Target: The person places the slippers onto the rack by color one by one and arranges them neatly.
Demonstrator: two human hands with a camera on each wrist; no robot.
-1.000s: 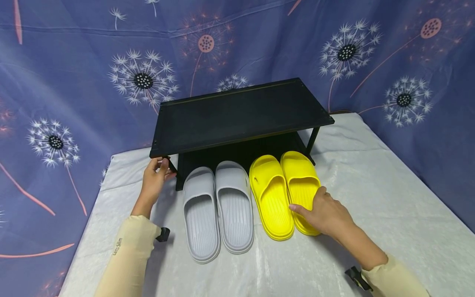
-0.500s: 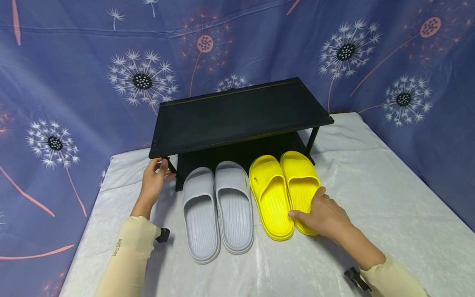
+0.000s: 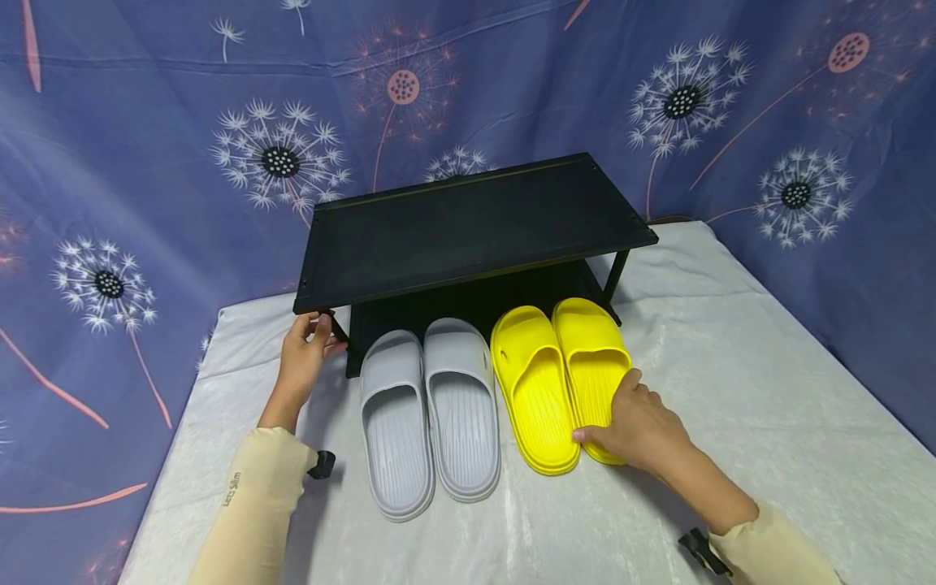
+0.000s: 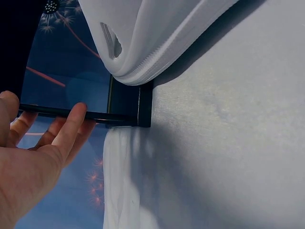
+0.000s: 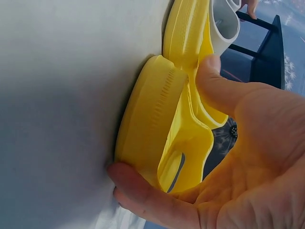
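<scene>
A low black shoe rack (image 3: 475,219) with two tiers stands at the back of the cloth. My left hand (image 3: 303,357) holds it at its front left post, just under the top shelf; in the left wrist view the fingers (image 4: 71,126) lie along the thin black post. My right hand (image 3: 647,422) grips the rear part of the right yellow slide slipper (image 3: 594,329), thumb on the side facing its mate and fingers along the outer edge. Touching that one is the left yellow slipper (image 3: 537,406). Two grey slide slippers (image 3: 398,439) sit left of them, toes toward the rack.
White plush cloth (image 3: 731,366) covers the table. A blue curtain with dandelion prints (image 3: 512,81) hangs close behind the rack and along both sides. The rack's lower shelf (image 3: 475,292) lies just beyond the slippers' toes.
The right thumb has shifted slightly down toward the heels of the yellow slippers. The left hand, rack and slippers stay in place.
</scene>
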